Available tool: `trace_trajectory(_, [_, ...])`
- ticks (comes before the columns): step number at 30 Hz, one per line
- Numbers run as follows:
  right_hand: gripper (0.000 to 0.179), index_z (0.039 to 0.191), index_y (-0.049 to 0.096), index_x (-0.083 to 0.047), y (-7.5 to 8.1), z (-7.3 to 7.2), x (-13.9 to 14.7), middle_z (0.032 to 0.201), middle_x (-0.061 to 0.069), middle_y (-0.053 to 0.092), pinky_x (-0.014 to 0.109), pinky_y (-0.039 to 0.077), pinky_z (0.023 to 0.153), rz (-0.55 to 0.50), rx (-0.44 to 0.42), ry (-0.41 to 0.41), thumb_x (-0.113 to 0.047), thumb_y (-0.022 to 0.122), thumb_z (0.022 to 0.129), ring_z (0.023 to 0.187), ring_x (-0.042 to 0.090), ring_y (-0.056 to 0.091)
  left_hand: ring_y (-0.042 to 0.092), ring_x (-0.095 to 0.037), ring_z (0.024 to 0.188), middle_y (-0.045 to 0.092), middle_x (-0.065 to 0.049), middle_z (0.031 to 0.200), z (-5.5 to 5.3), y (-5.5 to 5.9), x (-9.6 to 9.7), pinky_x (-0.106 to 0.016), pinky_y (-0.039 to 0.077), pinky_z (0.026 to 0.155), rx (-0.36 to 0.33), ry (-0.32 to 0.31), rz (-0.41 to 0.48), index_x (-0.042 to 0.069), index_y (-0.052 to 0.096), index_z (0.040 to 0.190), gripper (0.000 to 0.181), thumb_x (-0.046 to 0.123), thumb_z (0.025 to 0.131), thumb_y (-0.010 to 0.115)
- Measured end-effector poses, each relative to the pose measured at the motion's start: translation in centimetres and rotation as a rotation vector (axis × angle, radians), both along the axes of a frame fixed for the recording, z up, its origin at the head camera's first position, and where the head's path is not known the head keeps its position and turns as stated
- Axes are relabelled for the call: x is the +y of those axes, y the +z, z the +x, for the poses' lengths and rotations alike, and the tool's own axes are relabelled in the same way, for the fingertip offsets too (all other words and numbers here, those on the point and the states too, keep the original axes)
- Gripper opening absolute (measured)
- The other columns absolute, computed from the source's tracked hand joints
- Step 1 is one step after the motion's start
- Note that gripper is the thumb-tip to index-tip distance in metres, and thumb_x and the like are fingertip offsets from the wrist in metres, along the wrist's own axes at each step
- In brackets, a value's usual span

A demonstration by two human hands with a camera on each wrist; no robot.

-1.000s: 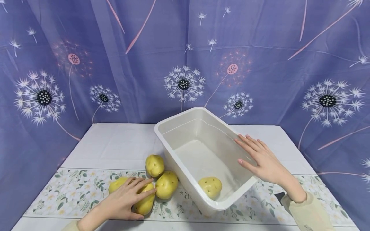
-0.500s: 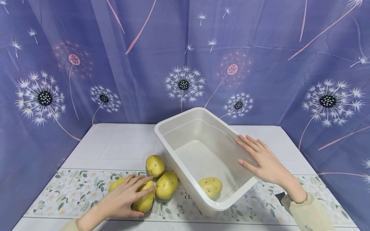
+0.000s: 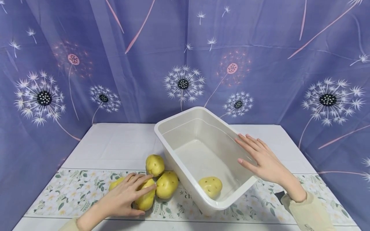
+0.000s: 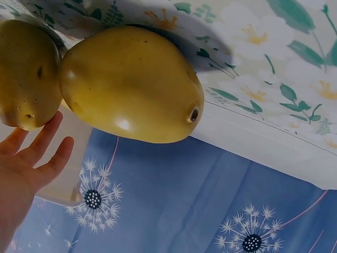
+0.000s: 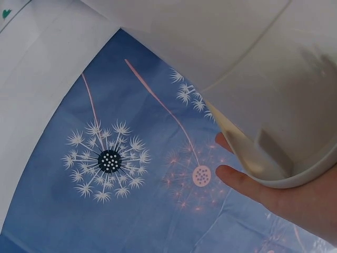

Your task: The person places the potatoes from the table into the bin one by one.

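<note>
My left hand [image 3: 122,195] lies over a yellow potato [image 3: 145,195] left of the tub, fingers spread across its top and the thumb by its near side. In the left wrist view, straight fingertips touch the left potato [image 4: 29,74]; a larger-looking potato [image 4: 131,84] sits beside it. Another potato [image 3: 117,183] shows partly behind the hand. Two more, the upper potato [image 3: 155,165] and the right potato [image 3: 167,185], lie between hand and tub. My right hand [image 3: 266,160] rests on the right rim of the white plastic tub [image 3: 179,165], fingers extended. Inside, one potato [image 3: 211,186] lies near the front.
The tub stands at an angle on a white table [image 3: 121,141] with a floral strip [image 3: 78,192] across it. A purple dandelion curtain [image 3: 138,64] hangs behind and along both sides. A small dark item [image 3: 279,196] shows by the right sleeve [image 3: 309,211].
My left hand and the potato under it have shifted slightly away from the front edge. The right hand, the tub and the other potatoes look the same.
</note>
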State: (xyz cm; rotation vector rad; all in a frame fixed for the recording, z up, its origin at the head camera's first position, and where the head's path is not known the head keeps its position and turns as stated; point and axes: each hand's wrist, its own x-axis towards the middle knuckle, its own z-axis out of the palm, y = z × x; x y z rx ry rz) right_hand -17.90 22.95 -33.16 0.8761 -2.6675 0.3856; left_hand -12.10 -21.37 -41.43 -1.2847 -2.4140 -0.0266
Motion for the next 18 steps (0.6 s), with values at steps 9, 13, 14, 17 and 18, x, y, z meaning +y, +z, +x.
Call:
trace_trajectory(9, [0.061,0.139,0.032,-0.016,0.1,-0.1,-0.1,0.146,0.007,0.027,0.046,0.01,0.11,-0.002,0.002,0.001,-0.032,0.056,0.085,0.134,0.031,0.023,0.049,-0.023,0.107,0.049,-0.011,0.127,-0.3,0.6,0.0,-0.042,0.041,0.083,0.046,-0.017,0.053,0.018,0.051,0.125,0.085,0.058,0.053,0.074])
trace_trajectory(13, [0.061,0.139,0.033,-0.016,0.1,-0.1,-0.1,0.146,0.008,0.029,0.048,0.012,0.109,0.0,0.003,-0.001,-0.032,0.056,0.085,0.134,0.031,0.023,0.049,-0.024,0.107,0.048,-0.012,0.127,-0.4,1.0,0.1,-0.042,0.04,0.083,0.064,-0.04,0.076,0.017,0.052,0.125,0.086,0.056,0.052,0.075])
trace_trajectory(14, [0.061,0.139,0.032,-0.016,0.1,-0.1,-0.1,0.146,0.008,0.029,0.048,0.012,0.109,0.0,0.002,-0.001,-0.032,0.056,0.085,0.134,0.031,0.023,0.048,-0.024,0.107,0.048,-0.012,0.127,-0.4,1.1,0.1,-0.042,0.04,0.083,0.07,-0.044,0.08,0.017,0.051,0.126,0.086,0.056,0.052,0.075])
trace_trajectory(17, [0.061,0.139,0.032,-0.016,0.0,0.0,0.0,0.145,0.01,0.03,0.049,0.013,0.109,0.004,0.003,-0.001,-0.032,0.056,0.085,0.134,0.031,0.023,0.048,-0.025,0.108,0.048,-0.013,0.127,-0.5,1.5,0.2,-0.042,0.04,0.084,0.093,-0.047,0.088,0.017,0.05,0.127,0.088,0.057,0.052,0.074])
trace_trajectory(18, [0.061,0.139,0.032,-0.016,0.0,0.0,0.0,0.145,0.01,0.03,0.048,0.013,0.109,0.004,0.002,-0.001,-0.032,0.056,0.085,0.134,0.031,0.023,0.048,-0.025,0.109,0.048,-0.013,0.127,-0.5,1.7,0.2,-0.043,0.04,0.085,0.099,-0.047,0.088,0.017,0.05,0.127,0.088,0.057,0.053,0.074])
